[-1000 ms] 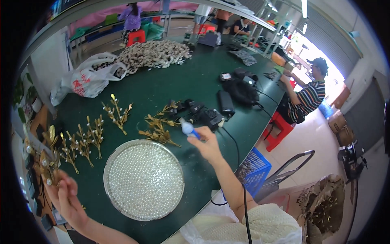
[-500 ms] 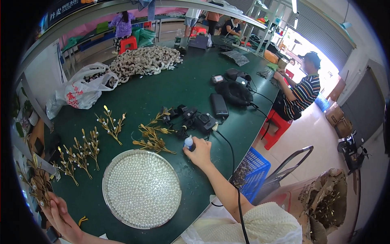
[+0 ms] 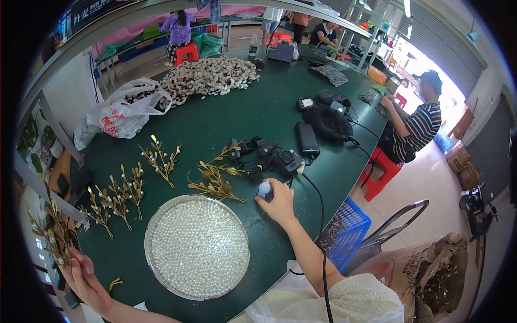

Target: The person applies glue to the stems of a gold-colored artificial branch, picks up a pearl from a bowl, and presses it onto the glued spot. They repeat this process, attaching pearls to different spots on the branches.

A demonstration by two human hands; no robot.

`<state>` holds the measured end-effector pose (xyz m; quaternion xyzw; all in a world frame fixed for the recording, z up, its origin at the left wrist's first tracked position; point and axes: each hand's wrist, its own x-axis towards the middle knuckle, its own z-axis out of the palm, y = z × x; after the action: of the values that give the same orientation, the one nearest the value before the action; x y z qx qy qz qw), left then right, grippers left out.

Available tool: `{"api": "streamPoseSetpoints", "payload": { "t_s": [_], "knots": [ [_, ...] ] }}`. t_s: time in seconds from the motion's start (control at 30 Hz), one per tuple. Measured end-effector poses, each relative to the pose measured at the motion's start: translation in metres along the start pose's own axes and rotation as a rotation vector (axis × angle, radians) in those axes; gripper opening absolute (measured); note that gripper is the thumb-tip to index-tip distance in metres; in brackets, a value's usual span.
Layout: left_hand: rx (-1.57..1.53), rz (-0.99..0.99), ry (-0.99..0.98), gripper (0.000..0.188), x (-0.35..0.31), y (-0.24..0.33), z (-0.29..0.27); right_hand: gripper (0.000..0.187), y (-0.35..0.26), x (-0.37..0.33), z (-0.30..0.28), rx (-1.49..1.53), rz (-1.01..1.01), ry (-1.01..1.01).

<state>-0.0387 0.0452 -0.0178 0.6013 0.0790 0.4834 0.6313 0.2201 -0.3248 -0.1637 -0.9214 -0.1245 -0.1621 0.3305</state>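
My left hand (image 3: 86, 277) is closed round the stems of a bunch of gold leafy sprigs with pearl beads (image 3: 56, 237), at the lower left. My right hand (image 3: 280, 202) grips a small bottle (image 3: 263, 189) with a pale blue top, standing on the green table beside the black cables. Between my hands lies a round tray (image 3: 150, 262) full of white pearl beads (image 3: 199, 247). Several beaded gold sprigs (image 3: 129, 191) lie in a row left of and behind the tray. More gold sprigs (image 3: 218, 175), with no pearls that I can make out, lie just behind it.
Black adapters (image 3: 288, 161), a dark power bank (image 3: 307, 139) and a black pouch (image 3: 328, 124) lie at mid-table. A black cable crosses by my right arm. Farther back are a white plastic bag (image 3: 121, 116) and a pale heap (image 3: 210, 78). A blue crate (image 3: 347, 231) stands right; a co-worker (image 3: 414, 121) sits beyond.
The whole view has shifted, so the table and things on it appear farther right. Both hands keep their holds, on the sprigs and on the bottle.
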Motion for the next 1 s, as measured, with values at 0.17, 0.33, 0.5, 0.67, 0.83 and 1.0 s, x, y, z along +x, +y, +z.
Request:
{"api": "streamPoseSetpoints", "payload": {
  "t_s": [0.17, 0.33, 0.5, 0.67, 0.83, 1.0],
  "knots": [
    [0.028, 0.019, -0.008, 0.030, -0.002, 0.001, -0.002, 0.062, -0.008, 0.001, -0.001, 0.062, -0.004, 0.003],
    [-0.016, 0.005, 0.005, 0.040, -0.003, 0.005, 0.021, 0.072, -0.002, 0.001, -0.002, 0.089, -0.056, 0.095],
    [0.035, 0.040, 0.030, 0.042, -0.006, 0.011, 0.021, 0.073, -0.007, 0.000, -0.001, 0.103, -0.080, 0.096],
    [0.012, 0.028, 0.007, 0.043, -0.003, 0.008, 0.024, 0.074, -0.006, -0.002, -0.002, 0.134, -0.088, 0.105],
    [0.015, 0.035, 0.003, 0.044, -0.005, 0.013, 0.026, 0.076, -0.009, 0.000, -0.001, 0.180, -0.081, 0.116],
    [0.019, 0.034, 0.009, 0.045, -0.007, 0.013, 0.027, 0.076, -0.008, 0.000, -0.004, 0.177, -0.084, 0.108]
  ]
}}
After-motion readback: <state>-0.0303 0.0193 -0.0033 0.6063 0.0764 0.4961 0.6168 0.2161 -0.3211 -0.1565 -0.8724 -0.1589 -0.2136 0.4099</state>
